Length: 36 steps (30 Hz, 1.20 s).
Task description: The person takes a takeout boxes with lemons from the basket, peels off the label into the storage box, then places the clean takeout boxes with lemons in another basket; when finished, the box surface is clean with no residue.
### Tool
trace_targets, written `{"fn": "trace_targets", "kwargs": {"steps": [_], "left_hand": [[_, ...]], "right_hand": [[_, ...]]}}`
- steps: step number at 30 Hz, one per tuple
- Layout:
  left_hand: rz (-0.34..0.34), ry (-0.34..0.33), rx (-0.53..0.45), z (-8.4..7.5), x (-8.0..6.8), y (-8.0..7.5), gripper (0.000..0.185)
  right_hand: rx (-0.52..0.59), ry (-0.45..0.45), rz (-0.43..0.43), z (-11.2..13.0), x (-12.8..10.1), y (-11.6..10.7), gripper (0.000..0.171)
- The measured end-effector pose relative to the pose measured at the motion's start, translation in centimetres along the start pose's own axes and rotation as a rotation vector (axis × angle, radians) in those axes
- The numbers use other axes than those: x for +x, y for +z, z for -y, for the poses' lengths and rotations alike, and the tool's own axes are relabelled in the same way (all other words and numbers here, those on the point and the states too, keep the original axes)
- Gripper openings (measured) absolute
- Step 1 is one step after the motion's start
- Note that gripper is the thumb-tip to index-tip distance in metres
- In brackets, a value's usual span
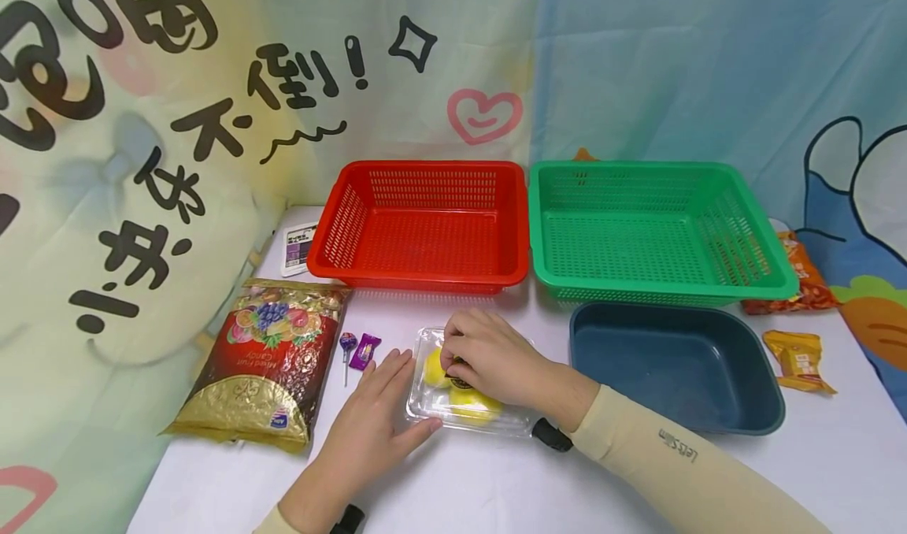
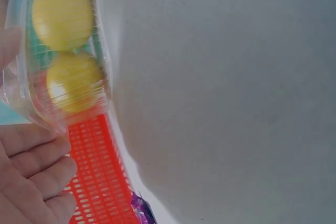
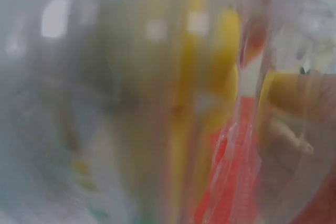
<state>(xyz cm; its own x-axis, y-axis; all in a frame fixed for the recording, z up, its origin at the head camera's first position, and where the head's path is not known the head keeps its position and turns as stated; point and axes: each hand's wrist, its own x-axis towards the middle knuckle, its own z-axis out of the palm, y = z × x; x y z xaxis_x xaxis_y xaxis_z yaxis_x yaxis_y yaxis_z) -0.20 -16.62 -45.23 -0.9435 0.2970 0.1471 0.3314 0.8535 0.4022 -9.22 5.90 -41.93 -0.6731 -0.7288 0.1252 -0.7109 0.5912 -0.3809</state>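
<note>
A clear plastic box (image 1: 423, 409) with round yellow items (image 1: 473, 405) inside lies on the white table in the head view. My right hand (image 1: 499, 357) is over its lid, fingers curled, the fingertips seeming to pinch the edge of a dark round label (image 1: 464, 374). Straight fingers spread along the box's left side belong to my left hand (image 1: 375, 416), whose thumb touches the near left corner. Two yellow items (image 2: 63, 14) show through the box wall in the left wrist view, above the left fingers. The right wrist view is mostly blurred by clear plastic.
Behind the box stand a red basket (image 1: 418, 270) and a green basket (image 1: 659, 291). A dark blue tub (image 1: 744, 424) is at right, near orange packets (image 1: 801, 361). On the left lie a candy bag (image 1: 262, 361), a lollipop (image 1: 347, 341) and a purple sweet (image 1: 364, 351).
</note>
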Motion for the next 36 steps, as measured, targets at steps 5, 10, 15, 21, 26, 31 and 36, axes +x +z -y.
{"fn": "trace_targets", "kwargs": {"steps": [5, 10, 15, 21, 26, 31, 36], "left_hand": [[0.014, -0.011, 0.003, 0.01, 0.0, -0.05, 0.093], [0.025, -0.024, 0.01, 0.05, -0.04, 0.01, 0.094], [0.004, -0.011, 0.013, 0.1, -0.09, 0.15, 0.092], [0.011, -0.02, 0.004, 0.05, -0.12, 0.13, 0.092], [0.012, -0.018, -0.002, -0.06, -0.04, 0.02, 0.091], [0.016, -0.013, 0.011, -0.04, 0.01, 0.02, 0.092], [0.021, -0.019, 0.013, -0.03, -0.02, -0.03, 0.092]], "right_hand": [[0.001, 0.002, 0.013, -0.07, -0.12, 0.03, 0.014], [0.007, -0.011, -0.002, -0.2, -0.25, 0.18, 0.014], [0.024, -0.029, -0.028, -0.3, -0.39, 0.27, 0.014], [0.038, -0.037, -0.046, -0.39, -0.5, 0.3, 0.015], [0.051, -0.045, -0.061, -0.47, -0.64, 0.29, 0.016], [0.054, -0.058, -0.072, -0.55, -0.74, 0.13, 0.015], [0.059, -0.066, -0.076, -0.53, -0.75, -0.07, 0.015]]}}
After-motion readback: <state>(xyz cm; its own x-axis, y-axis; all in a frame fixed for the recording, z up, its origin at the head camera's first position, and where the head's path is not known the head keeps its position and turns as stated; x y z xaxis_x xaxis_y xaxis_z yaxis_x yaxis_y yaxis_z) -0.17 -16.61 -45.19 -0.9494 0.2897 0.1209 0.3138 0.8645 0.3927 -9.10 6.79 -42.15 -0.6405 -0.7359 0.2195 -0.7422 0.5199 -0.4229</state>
